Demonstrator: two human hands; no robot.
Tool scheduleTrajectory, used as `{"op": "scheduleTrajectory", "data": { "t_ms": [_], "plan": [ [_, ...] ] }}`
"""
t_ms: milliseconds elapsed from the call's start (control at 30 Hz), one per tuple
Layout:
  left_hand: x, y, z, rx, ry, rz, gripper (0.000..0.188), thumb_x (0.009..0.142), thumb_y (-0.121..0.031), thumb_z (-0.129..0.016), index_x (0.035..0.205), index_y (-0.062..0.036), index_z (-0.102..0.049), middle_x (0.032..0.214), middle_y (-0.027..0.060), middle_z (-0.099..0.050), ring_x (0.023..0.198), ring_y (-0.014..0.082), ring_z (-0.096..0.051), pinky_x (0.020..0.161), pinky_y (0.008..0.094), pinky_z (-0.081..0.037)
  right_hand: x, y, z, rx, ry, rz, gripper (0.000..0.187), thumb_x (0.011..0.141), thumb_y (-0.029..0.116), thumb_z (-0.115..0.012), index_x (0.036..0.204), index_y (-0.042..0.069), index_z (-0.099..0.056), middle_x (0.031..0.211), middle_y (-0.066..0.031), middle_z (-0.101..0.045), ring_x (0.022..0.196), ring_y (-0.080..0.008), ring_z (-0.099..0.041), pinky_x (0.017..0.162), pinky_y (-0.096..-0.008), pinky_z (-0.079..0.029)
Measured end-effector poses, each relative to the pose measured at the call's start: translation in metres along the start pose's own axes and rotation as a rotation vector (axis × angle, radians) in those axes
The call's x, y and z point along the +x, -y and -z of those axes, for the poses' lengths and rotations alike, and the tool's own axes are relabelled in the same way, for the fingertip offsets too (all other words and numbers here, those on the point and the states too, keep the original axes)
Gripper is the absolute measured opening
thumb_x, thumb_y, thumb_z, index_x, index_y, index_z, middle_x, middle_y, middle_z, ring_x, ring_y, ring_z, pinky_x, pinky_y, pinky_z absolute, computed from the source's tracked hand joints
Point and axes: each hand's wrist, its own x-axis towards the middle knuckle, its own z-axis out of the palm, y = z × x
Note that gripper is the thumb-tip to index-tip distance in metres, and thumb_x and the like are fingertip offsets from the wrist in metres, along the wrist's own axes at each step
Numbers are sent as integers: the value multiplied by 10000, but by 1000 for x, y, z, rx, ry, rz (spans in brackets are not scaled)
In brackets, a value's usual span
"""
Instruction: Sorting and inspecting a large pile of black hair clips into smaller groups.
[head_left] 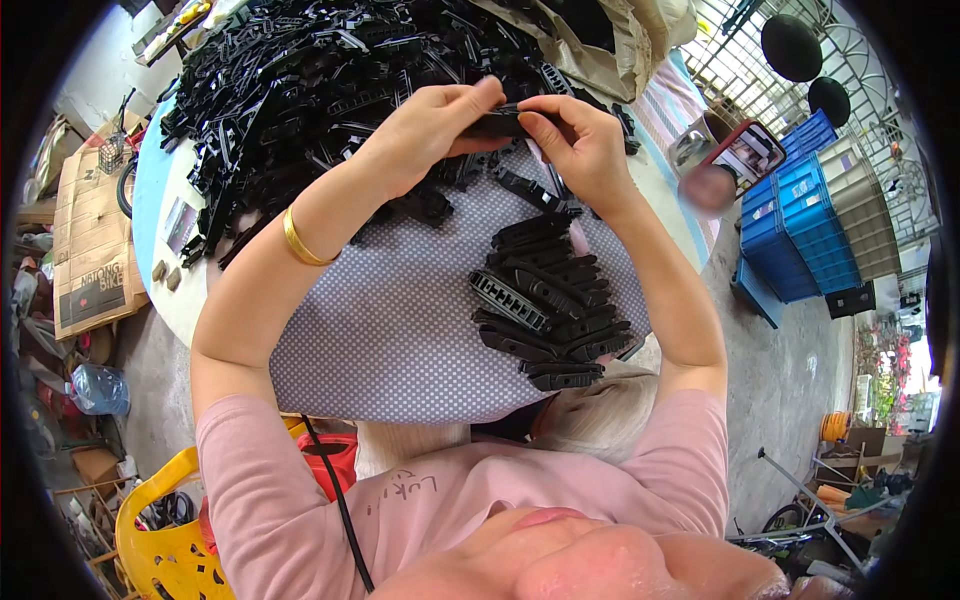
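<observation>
Above the far part of the table, both my hands pinch one black plastic part (495, 125), long and narrow; its finer shape is partly covered by fingers. My left hand (430, 130) grips its left end, thumb on top. At the other end, my right hand (582, 145) closes thumb and fingers on it. A large heap of similar black plastic parts (290, 100) spreads beyond and to the left of my hands. Closer to me on the right, a stack of several black plastic parts (545, 290) lies in rough rows on the dotted grey cloth (385, 320).
A crumpled tan sack (635, 45) stands at the far right of the heap. A phone (750, 150) sits beyond the table's right edge, near blue crates (785, 240). Leftward are a cardboard sheet (95, 240) and a yellow plastic chair (150, 530).
</observation>
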Motion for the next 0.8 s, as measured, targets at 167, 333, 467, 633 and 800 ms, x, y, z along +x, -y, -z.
{"op": "scheduleTrajectory", "data": {
  "t_ms": [167,333,467,633,800],
  "plan": [
    [0,5,7,481,97,-195,477,799,-190,-670,1172,69,-525,1018,181,-631,910,194,-632,822,278,-490,-1,6,-2,-37,30,35,168,838,125,-633,955,5,-643,759,-25,-615,588,-67,-528,525,-187,-416],
    [-3,-1,4,578,87,-331,442,804,-112,-641,1195,51,-511,1049,142,-626,927,181,-616,840,272,-484,7,11,14,-203,7,214,393,741,250,-723,1040,17,-620,892,-63,-623,783,-141,-566,693,-244,-442],
    [-6,0,4,828,60,-519,450,784,-102,-650,1190,33,-511,997,171,-640,883,250,-639,788,292,-495,5,1,23,-58,328,-37,521,689,281,-759,1099,14,-583,971,-77,-611,840,-174,-578,769,-258,-444],
    [-9,-5,-3,973,63,-423,332,775,-85,-648,1089,0,-582,877,175,-643,740,251,-637,678,306,-491,2,5,20,-141,286,27,476,670,206,-772,1060,1,-591,941,-97,-617,810,-172,-587,730,-270,-468],
    [-11,-4,-3,874,36,-530,295,777,-84,-649,1056,0,-601,837,157,-651,670,224,-635,634,284,-492,1,12,19,-353,160,187,359,710,157,-735,1001,-10,-606,858,-120,-612,744,-171,-595,676,-261,-477]
  ]
}}
